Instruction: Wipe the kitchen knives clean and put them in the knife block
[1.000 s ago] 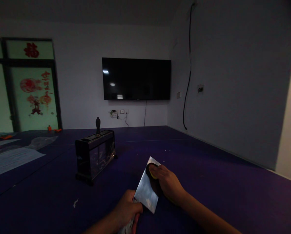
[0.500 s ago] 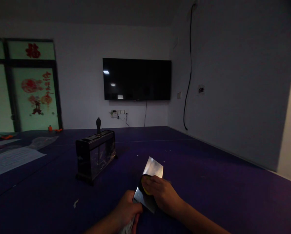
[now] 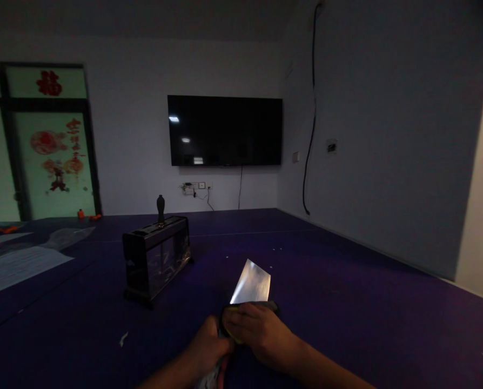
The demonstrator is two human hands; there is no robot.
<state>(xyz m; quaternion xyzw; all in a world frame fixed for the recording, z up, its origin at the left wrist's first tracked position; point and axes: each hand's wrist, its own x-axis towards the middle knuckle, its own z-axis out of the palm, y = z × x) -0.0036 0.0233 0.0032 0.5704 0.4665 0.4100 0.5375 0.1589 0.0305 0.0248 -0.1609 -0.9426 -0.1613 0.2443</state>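
Note:
The shiny broad blade of a cleaver (image 3: 251,282) points away from me, low in the middle of the view. My left hand (image 3: 209,346) is closed around its handle end, where something pale shows below the fingers; the handle itself is hidden. Pressed flat on the near part of the blade is a yellow and dark sponge (image 3: 230,324), gripped under the fingers of my right hand (image 3: 261,332). The right hand lies close beside the left and covers the blade's lower part.
Left of the cleaver stands a black knife block (image 3: 136,265) with clear sides and one dark handle (image 3: 161,208) upright in it. Papers (image 3: 26,266) and a plastic bag (image 3: 69,236) lie at the far left. White scraps (image 3: 123,339) dot the purple tabletop (image 3: 347,302).
My right hand has slid the sponge down the blade toward my left hand, uncovering more of the upper blade. My left hand stays on the handle end. The view has shifted slightly.

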